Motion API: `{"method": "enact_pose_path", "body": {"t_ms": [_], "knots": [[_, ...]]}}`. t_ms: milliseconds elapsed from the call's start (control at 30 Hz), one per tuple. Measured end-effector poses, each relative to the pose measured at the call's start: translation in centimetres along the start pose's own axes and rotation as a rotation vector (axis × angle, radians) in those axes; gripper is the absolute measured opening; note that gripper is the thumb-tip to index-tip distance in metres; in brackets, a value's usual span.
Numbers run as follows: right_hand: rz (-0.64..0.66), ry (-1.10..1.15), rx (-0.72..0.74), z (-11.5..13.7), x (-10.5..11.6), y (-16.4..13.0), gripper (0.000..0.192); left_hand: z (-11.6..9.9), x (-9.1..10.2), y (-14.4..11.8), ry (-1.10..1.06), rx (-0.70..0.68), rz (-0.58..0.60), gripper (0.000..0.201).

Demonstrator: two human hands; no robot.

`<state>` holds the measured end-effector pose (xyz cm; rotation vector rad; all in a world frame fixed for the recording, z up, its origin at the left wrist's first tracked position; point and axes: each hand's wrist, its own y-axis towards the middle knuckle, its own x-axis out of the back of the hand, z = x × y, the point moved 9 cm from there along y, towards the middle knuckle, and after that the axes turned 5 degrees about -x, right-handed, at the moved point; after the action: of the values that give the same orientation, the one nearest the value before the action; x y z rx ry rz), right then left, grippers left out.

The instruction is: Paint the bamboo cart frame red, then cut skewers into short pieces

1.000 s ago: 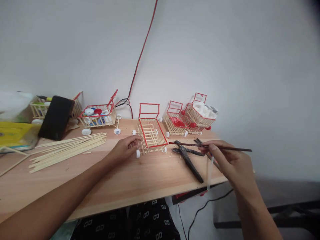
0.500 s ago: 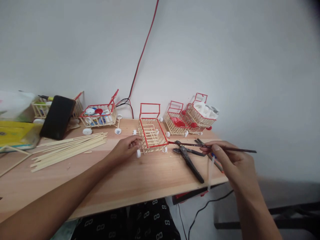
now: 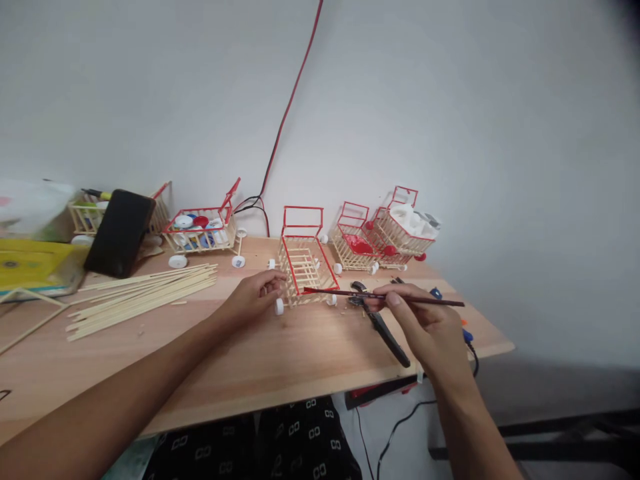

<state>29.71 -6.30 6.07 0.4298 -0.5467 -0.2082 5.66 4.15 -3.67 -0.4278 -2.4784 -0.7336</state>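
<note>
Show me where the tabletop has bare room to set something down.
The wooden tabletop is bare in front, between the left forearm, the pliers and the central miniature shopping cart. It's crowded along the wall, with other carts and a smartphone.

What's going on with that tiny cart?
Someone's right hand is holding a thin paintbrush, with its red tip at the near edge of a little stick cart. The left hand is by the cart's left side. The cart's rim and handle are red, and the sticks below are plain. Other little carts stand on both sides.
</note>
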Motion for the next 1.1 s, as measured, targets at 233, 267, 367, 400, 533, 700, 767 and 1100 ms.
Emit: {"method": "enact_pose_path", "body": {"t_ms": [233, 267, 367, 400, 533, 700, 767, 1100], "knots": [[-0.044, 0.017, -0.009, 0.6, 0.6, -0.2, 0.019, 0.0, 0.0, 0.0, -0.003, 0.015, -0.006, 0.030], [-0.033, 0.016, -0.013, 0.6, 0.3, -0.2, 0.019, 0.0, 0.0, 0.0, -0.003, 0.017, -0.007, 0.029], [-0.024, -0.025, -0.026, 0.4, 0.1, -0.2, 0.021, 0.0, 0.0, 0.0, -0.008, 0.016, -0.004, 0.030], [-0.037, -0.044, -0.028, 0.4, 0.3, -0.1, 0.021, 0.1, 0.0, 0.0, -0.007, 0.018, -0.001, 0.030], [-0.146, -0.049, -0.027, 0.7, 3.0, 0.8, 0.022, 0.2, 0.0, 0.0, 0.019, 0.049, 0.014, 0.033], [-0.446, -0.002, 0.054, 1.1, 9.6, 3.6, 0.016, 0.5, 0.2, 0.0, 0.034, 0.073, 0.009, 0.035], [-0.492, 0.003, 0.079, 0.2, 11.1, 5.6, 0.018, 0.6, 0.2, 0.0, 0.027, 0.082, 0.003, 0.035], [-0.227, -0.487, -0.158, -9.6, 7.9, 18.3, 0.043, 1.2, 0.0, -0.1, -0.021, 0.114, 0.021, 0.033]]}}
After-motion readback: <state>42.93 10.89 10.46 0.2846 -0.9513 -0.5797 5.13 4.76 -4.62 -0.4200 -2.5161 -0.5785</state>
